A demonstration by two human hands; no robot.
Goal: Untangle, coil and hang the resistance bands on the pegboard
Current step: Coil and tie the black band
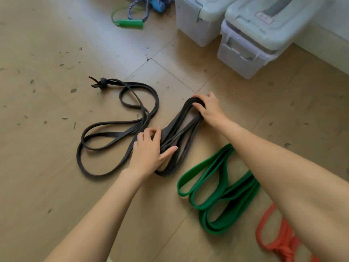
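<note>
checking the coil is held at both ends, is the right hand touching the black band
Touching. The head view shows the right hand with fingers curled over the far end of the black band coil, no gap between them.

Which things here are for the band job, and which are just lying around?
For the job: black band, green band, orange band, left hand, right hand.
Lying about: skipping rope, two plastic boxes.
</note>
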